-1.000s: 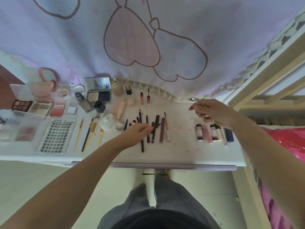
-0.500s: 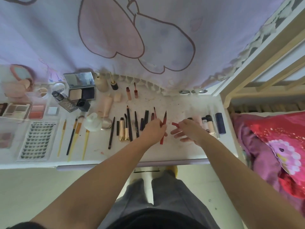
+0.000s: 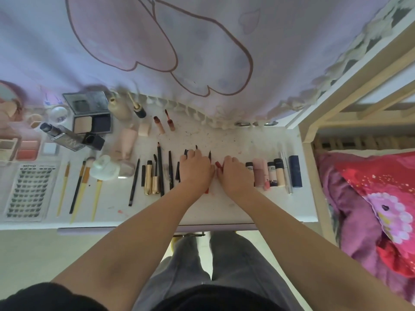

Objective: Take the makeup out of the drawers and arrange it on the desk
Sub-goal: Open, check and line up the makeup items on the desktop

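Makeup lies in rows on the white desk [image 3: 224, 209]. My left hand [image 3: 196, 170] rests over several dark pencils in the middle row and holds a red pencil [image 3: 206, 190] along its thumb side; only the pencil's dark tip and red end show. My right hand [image 3: 233, 175] sits right beside it, pinching a small red cap [image 3: 217, 164] near the pencil. Left of my hands lie black liner pencils [image 3: 160, 169] and gold tubes [image 3: 148, 178]. To their right is a row of small concealer tubes [image 3: 279, 173] and a dark blue tube [image 3: 295, 171].
Brushes [image 3: 77, 187], a lash tray [image 3: 28, 191], palettes and an open compact [image 3: 92, 122] fill the desk's left side. A lilac curtain [image 3: 202, 52] hangs behind the desk. A wooden bed frame [image 3: 310, 131] and pink bedding [image 3: 370, 198] border the right.
My right hand came down from the back right of the desk to the middle. Both hands have drawn together over the red pencil, and my view shifted right and closer.
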A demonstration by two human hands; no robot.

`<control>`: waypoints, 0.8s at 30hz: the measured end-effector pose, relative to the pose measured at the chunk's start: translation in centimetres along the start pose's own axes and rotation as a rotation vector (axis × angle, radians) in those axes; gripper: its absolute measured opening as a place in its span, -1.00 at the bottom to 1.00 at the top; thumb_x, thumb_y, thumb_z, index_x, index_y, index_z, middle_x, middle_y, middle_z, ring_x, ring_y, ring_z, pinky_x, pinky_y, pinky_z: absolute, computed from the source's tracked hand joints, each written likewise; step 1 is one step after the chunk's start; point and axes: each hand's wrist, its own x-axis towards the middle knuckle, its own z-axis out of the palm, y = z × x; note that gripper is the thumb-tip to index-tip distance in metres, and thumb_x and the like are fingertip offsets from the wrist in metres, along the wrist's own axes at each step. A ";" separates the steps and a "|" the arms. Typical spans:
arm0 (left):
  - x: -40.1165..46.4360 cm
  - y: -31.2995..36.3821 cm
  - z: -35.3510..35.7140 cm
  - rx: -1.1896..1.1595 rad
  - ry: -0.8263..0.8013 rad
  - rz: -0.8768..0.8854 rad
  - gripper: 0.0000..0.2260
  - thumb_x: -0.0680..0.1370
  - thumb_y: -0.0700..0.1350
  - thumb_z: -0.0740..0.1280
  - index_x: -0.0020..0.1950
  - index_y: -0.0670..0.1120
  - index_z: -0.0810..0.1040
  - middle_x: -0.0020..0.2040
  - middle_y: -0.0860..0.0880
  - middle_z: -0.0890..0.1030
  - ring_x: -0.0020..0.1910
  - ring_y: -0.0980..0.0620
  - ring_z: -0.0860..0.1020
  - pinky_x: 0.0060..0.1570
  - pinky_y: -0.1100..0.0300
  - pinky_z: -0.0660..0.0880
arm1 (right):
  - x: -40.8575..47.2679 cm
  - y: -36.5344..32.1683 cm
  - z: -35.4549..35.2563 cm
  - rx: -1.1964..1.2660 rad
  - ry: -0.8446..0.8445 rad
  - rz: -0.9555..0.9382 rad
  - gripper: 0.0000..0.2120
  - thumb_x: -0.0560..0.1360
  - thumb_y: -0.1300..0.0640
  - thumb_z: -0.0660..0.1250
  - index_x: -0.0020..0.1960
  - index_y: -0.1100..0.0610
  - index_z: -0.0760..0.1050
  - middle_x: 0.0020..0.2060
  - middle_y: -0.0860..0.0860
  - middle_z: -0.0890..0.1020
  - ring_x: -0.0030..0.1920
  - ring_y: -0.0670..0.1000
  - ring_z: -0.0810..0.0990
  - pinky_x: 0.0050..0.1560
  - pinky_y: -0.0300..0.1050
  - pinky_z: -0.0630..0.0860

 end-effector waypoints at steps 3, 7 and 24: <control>-0.1 -0.7 0.0 0.029 0.030 0.032 -0.66 0.61 0.06 0.07 0.08 -0.07 0.57 0.15 -0.10 0.49 0.16 -0.11 0.38 0.06 0.06 0.27 | 0.2 -0.5 0.5 -0.052 0.037 -0.050 -0.65 0.62 -0.06 0.04 0.08 0.20 0.41 -0.01 0.11 0.56 -0.03 0.15 0.57 -0.25 -0.06 0.31; -0.4 -1.3 -0.3 0.030 0.081 0.069 -0.68 0.62 0.04 0.06 0.11 -0.09 0.53 0.14 -0.09 0.50 0.15 -0.11 0.39 0.05 0.06 0.27 | 0.3 -0.6 -0.6 -0.010 -0.004 -0.059 -0.64 0.61 -0.08 0.05 0.06 0.20 0.42 -0.04 0.11 0.56 -0.05 0.15 0.57 -0.24 -0.08 0.33; -0.9 8.7 0.4 -0.164 -0.014 0.082 -0.57 0.58 0.15 0.04 0.13 -0.13 0.51 0.09 -0.10 0.53 0.11 -0.10 0.43 0.06 0.04 0.29 | 4.1 8.2 -5.7 -0.192 -0.148 -0.236 -0.72 0.58 0.07 0.09 0.07 0.07 0.56 0.00 0.07 0.52 0.02 0.10 0.43 -0.07 -0.05 0.25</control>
